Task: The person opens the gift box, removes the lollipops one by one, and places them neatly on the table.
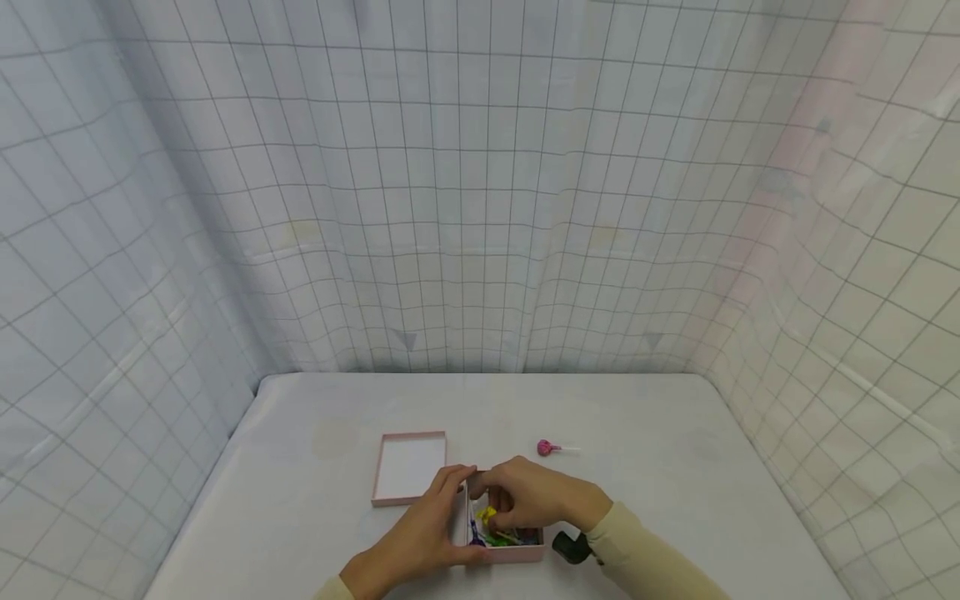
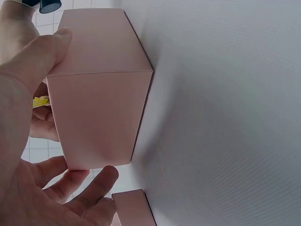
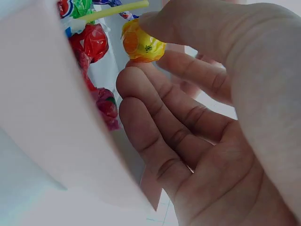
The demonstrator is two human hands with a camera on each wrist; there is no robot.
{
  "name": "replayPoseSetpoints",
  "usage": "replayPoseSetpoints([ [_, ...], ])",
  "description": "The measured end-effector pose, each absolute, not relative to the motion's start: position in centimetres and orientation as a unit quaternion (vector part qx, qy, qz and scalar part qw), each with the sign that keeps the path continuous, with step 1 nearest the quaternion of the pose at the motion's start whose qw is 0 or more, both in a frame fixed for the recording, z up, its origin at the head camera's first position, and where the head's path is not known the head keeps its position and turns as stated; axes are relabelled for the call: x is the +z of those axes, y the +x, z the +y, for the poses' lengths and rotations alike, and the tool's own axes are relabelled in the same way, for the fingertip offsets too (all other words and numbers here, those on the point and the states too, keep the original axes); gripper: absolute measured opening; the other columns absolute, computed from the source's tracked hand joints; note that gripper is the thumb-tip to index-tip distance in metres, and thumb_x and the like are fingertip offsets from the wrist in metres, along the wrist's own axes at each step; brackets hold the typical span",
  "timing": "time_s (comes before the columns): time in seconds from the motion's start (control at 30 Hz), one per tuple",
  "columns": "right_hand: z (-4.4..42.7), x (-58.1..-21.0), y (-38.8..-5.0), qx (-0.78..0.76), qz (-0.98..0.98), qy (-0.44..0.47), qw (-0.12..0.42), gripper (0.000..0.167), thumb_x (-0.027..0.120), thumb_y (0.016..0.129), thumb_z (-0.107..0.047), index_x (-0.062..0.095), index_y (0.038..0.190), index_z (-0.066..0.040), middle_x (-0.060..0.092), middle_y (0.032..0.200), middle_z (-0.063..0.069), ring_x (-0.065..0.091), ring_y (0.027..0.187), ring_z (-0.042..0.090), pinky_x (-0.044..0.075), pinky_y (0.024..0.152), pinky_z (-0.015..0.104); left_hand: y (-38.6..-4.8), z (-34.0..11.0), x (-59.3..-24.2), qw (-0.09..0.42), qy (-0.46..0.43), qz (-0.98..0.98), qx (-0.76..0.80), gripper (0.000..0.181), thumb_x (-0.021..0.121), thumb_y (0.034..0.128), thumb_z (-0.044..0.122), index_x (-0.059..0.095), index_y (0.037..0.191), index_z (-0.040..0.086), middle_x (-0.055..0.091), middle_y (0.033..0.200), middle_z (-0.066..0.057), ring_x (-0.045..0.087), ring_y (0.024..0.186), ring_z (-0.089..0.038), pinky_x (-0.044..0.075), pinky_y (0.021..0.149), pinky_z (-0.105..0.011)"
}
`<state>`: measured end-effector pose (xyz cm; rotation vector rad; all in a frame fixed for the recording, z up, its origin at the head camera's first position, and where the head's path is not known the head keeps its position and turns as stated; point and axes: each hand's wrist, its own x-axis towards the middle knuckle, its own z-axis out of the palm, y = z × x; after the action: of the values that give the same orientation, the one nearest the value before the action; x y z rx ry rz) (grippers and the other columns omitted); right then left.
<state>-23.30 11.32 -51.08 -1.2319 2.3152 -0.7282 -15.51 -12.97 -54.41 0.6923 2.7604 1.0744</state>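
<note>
yellow lollipop [image 3: 145, 44] pinched by right hand [image 1: 528, 492], seemingly inside pink box [image 2: 99, 117]; left hand [image 1: 423, 527] grips its edges.

White-covered table [image 1: 652, 425]: pink box [image 1: 517, 553], shallow pink-rimmed lid [image 1: 411, 468] left of it, pink lollipop [image 1: 545, 447] beyond

On the white surface [image 1: 300, 517], the left grip [image 1: 420, 532] holds a pink box [image 1: 517, 553], thumb at its near wall. The right grip [image 1: 536, 493] reaches inside, fingers at a yellow candy [image 1: 489, 513]. A lid [image 1: 409, 468] lies left, a lollipop [image 1: 545, 447] beyond the right grip. Gridded cloth [image 1: 465, 208] hangs behind.
</note>
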Motion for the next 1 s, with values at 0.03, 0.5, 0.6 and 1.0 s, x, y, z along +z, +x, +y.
replayPoseSetpoints([
  [0.03, 11.5, -51.2, -23.3, -0.264, 0.831, -0.443, 0.207, 0.037, 0.087, 0.104, -0.01, 0.08, 0.14, -0.012, 0.082, 0.102, -0.006, 0.064, 0.083, -0.01, 0.06, 0.079, 0.011, -15.5, -13.0, -54.5, 0.05, 0.227, 0.906, 0.354, 0.121, 0.1, 0.0854, 0.067, 0.043, 0.174, 0.007, 0.047, 0.175, -0.012, 0.064, 0.152, -0.032, 0.058, 0.127, -0.059],
  [0.5, 13.2, -51.4, -23.5, -0.304, 0.818, -0.453, 0.182, 0.024, 0.084, 0.105, -0.01, 0.083, 0.129, -0.014, 0.079, 0.105, -0.002, 0.065, 0.087, -0.009, 0.061, 0.079, 0.014, -15.6, -13.0, -54.6, 0.066, 0.223, 0.907, 0.352, 0.122, 0.101, 0.0854, 0.064, 0.041, 0.175, 0.008, 0.045, 0.177, -0.013, 0.065, 0.151, -0.033, 0.058, 0.125, -0.06],
  [0.6, 13.3, -51.4, -23.5, -0.308, 0.818, -0.455, 0.171, 0.015, 0.084, 0.105, -0.009, 0.084, 0.119, -0.016, 0.077, 0.103, -0.003, 0.065, 0.087, -0.008, 0.061, 0.078, 0.014, -15.6, -13.0, -54.5, 0.073, 0.219, 0.907, 0.352, 0.123, 0.101, 0.0853, 0.065, 0.04, 0.176, 0.008, 0.045, 0.177, -0.014, 0.064, 0.152, -0.034, 0.057, 0.126, -0.06],
  [1.0, 13.9, -51.6, -23.5, -0.343, 0.814, -0.429, 0.191, 0.016, 0.085, 0.104, -0.007, 0.083, 0.115, -0.019, 0.082, 0.111, -0.008, 0.074, 0.096, -0.008, 0.066, 0.086, 0.015, -15.8, -13.0, -54.8, 0.072, 0.22, 0.91, 0.344, 0.123, 0.099, 0.0862, 0.068, 0.041, 0.176, 0.008, 0.046, 0.176, -0.013, 0.065, 0.148, -0.032, 0.06, 0.124, -0.058],
])
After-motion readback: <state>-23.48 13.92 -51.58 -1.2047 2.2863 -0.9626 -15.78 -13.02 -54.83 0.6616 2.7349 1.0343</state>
